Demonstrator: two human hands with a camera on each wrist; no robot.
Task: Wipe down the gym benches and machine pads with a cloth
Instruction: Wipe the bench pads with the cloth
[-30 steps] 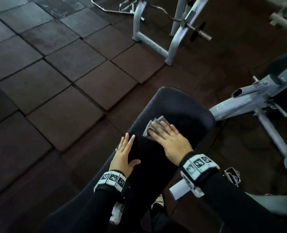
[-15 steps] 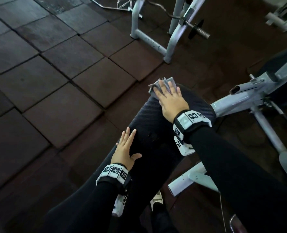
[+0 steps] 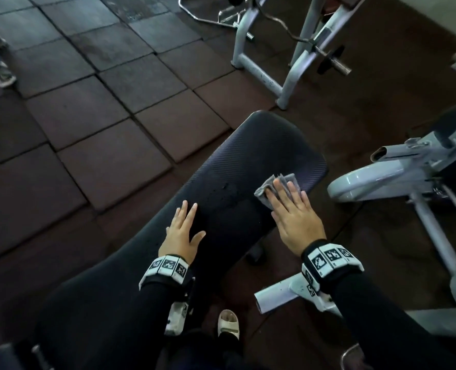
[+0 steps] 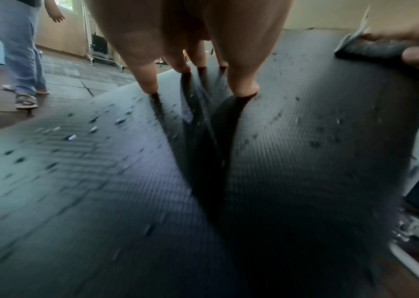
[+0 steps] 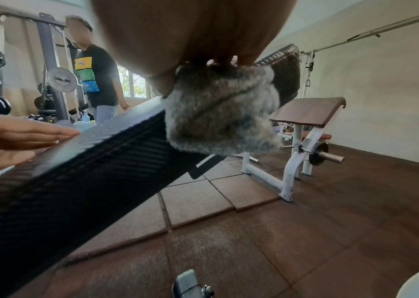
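A long black textured bench pad (image 3: 269,148) runs from bottom left to upper right, with water droplets (image 4: 313,129) on it. My right hand (image 3: 291,209) lies flat, fingers straight, pressing a folded grey cloth (image 3: 268,189) onto the pad near its right edge. In the right wrist view the cloth (image 5: 221,113) hangs over the pad's side (image 5: 75,181). My left hand (image 3: 183,231) rests flat on the pad's left side, fingers spread and holding nothing; its fingertips (image 4: 149,86) touch the pad.
A white preacher-curl bench frame (image 3: 264,73) with a loaded bar (image 3: 331,60) stands beyond the pad. A white machine frame (image 3: 397,169) is close on the right. Another person (image 5: 96,78) stands to the left on the rubber floor tiles (image 3: 109,102).
My right hand has drawn the cloth back from the pad's far end toward me and to the pad's right edge. The left hand has stayed flat on the pad.
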